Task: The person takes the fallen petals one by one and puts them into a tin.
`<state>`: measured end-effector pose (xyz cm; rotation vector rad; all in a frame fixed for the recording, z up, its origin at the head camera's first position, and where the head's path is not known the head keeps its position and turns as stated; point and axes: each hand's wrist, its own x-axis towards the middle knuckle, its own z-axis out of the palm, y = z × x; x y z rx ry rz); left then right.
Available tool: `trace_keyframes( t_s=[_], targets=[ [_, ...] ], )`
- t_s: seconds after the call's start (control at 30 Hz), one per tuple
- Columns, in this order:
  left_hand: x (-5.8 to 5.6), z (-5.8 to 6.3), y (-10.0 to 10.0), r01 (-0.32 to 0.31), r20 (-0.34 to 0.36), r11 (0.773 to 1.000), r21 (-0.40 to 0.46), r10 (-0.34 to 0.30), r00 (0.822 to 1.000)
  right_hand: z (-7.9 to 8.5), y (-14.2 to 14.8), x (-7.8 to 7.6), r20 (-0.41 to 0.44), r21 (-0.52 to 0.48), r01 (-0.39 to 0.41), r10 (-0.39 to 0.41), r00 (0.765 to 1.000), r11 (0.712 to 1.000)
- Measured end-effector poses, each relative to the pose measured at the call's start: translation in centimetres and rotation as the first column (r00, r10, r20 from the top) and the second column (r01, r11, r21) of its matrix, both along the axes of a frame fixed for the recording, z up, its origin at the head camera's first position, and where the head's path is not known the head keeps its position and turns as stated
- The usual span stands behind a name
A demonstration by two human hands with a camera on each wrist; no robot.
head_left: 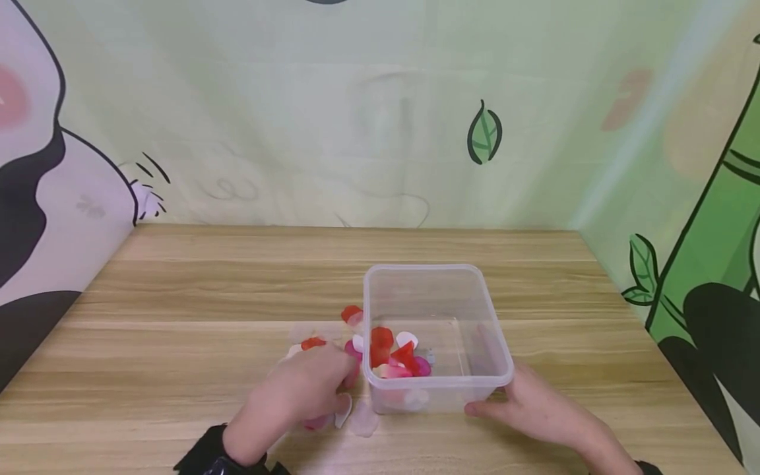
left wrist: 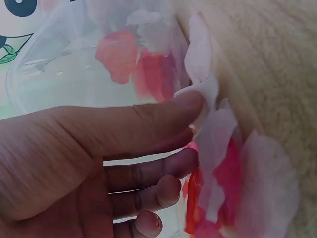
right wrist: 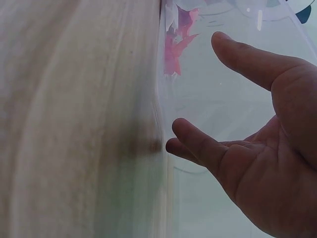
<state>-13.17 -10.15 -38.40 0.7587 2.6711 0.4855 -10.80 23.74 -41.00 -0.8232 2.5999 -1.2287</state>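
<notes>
A clear plastic box [head_left: 439, 394] stands on the wooden table, with several artificial petals [head_left: 381, 343] in red, pink and white at its left inside. Left of it lies a loose pile of similar petals [left wrist: 267, 183], partly hidden under my left hand [head_left: 305, 382]. In the left wrist view, that hand's thumb and index finger pinch a white petal [left wrist: 210, 94] at the pile's edge; its other fingers curl loosely. My right hand [head_left: 537, 406] rests at the box's front right corner, thumb along the front wall. The right wrist view shows its fingers [right wrist: 198, 141] fairly straight against the plastic.
The wooden table [head_left: 178, 277] runs back to a printed cloth backdrop [head_left: 297, 132] with cartoon figures. One red petal [head_left: 351, 313] lies by the box's left wall, and a pale petal [head_left: 364, 419] lies by its front left corner.
</notes>
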Motion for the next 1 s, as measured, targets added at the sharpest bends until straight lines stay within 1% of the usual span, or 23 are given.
trace_keyframes(
  t_s=[0.23, 0.37, 0.6, 0.67, 0.83, 0.9, 1.0],
  targets=[
    [0.0, -0.1, 0.1, -0.004, 0.016, 1.0, -0.002, 0.004, 1.0, -0.1, 0.0, -0.1, 0.011, -0.012, -0.006, 0.007, 1.0, 1.0],
    [-0.1, -0.3, 0.0, -0.007, 0.01, 1.0, 0.02, 0.006, 1.0, -0.1, 0.0, -0.1, 0.01, -0.018, -0.011, 0.011, 1.0, 1.0],
    [-0.5, -0.5, -0.1, 0.031, -0.074, 0.999, 0.032, -0.028, 0.997, -0.2, 0.0, -0.1, 0.01, -0.013, -0.005, 0.005, 1.0, 1.0],
    [-0.7, -0.5, -0.3, 0.03, -0.077, 0.998, 0.048, -0.027, 0.997, -0.2, 0.1, -0.1, 0.015, -0.011, 0.002, -0.002, 1.0, 1.0],
    [-1.4, -0.1, -0.9, 0.02, -0.074, 0.996, 0.09, -0.013, 0.997, -0.3, 0.1, -0.1, 0.012, -0.009, 0.01, -0.01, 1.0, 1.0],
    [-1.6, 0.2, -1.0, 0.02, -0.093, 0.995, 0.101, -0.01, 0.996, -0.3, 0.0, -0.1, -0.002, -0.008, 0.005, -0.005, 1.0, 1.0],
    [-1.7, 0.8, -1.3, -0.002, -0.106, 0.994, 0.108, 0.013, 0.994, -0.2, 0.0, -0.1, -0.017, -0.01, -0.002, 0.002, 1.0, 1.0]
  ],
)
